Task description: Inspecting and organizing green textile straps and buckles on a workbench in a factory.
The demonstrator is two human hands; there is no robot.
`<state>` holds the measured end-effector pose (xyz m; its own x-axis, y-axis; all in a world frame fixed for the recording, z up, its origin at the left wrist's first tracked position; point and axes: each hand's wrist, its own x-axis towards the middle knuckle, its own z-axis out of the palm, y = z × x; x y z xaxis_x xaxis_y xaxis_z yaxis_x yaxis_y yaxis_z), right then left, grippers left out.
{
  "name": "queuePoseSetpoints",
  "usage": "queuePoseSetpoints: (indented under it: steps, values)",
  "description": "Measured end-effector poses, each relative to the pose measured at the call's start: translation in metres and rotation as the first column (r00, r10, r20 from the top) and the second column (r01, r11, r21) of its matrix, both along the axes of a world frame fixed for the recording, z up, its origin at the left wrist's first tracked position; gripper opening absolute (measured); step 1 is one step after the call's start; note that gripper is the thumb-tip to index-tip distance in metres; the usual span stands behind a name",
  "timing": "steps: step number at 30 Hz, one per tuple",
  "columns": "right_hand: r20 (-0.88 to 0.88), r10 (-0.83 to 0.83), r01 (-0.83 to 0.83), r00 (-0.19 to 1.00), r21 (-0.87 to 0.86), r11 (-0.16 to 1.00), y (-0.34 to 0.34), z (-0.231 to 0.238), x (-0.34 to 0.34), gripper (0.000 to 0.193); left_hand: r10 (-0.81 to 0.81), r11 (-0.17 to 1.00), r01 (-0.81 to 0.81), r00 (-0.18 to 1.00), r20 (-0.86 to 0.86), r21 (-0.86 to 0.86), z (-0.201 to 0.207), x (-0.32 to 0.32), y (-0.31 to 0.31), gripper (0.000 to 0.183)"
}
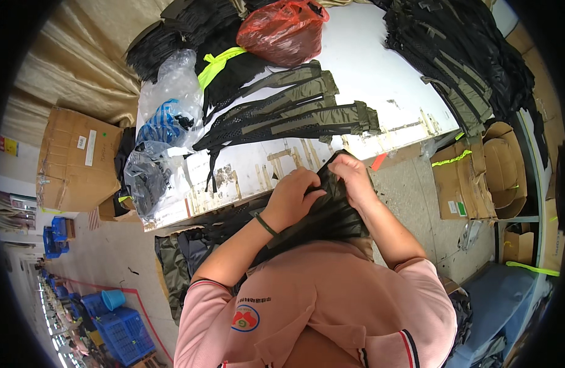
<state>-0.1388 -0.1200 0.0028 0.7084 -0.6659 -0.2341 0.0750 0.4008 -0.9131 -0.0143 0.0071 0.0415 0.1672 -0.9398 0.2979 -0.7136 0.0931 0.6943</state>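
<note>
Nearest me: my pink shirt (pixel 350 282), then the black cloth (pixel 337 199), bunched b/w my body & the near edge of the white table (pixel 362 80). My L hand (pixel 296 191) is curled, pinching the cloth w/ thumb & fingers; dark band (pixel 265 225) round that wrist. My R hand (pixel 353 176), just beside it, has the cloth's top corner gripped b/w thumb & fingertips. Low on my L, an olive & dark garment heap (pixel 172 264) hangs below tabletop lvl.

On the table, past my hands: olive-&-black mesh pieces (pixel 282 116), approx. side by side, straps trailing twd me. L of them, a clear plastic bag (pixel 172 80) w/ a blue-striped bag (pixel 163 122) just below. Open carton (pixel 457 178) off to R, another carton (pixel 80 162) off to L.

Farther back: neon-yellow strip (pixel 216 66), red plastic bag (pixel 282 34), black pile (pixel 184 27) at back L, black-&-olive stack (pixel 460 61) at R end. Gold curtain (pixel 68 67) behind, far L.
</note>
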Motion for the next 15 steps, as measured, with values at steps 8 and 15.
queuePoseSetpoints:
  steps: [8, 15]
  values:
    - [0.192, 0.248, -0.285, 0.950, 0.201, 0.937, 0.001, 0.009, -0.008, 0.014, 0.082, 0.978, 0.114, 0.560, -0.825, 0.174, -0.003, 0.023, 0.002, 0.008]
    - [0.525, 0.329, -0.551, 0.785, 0.347, 0.759, 0.018, -0.004, -0.012, 0.011, 0.086, 0.987, 0.084, 0.424, -0.902, 0.133, -0.003, 0.027, 0.001, 0.015]
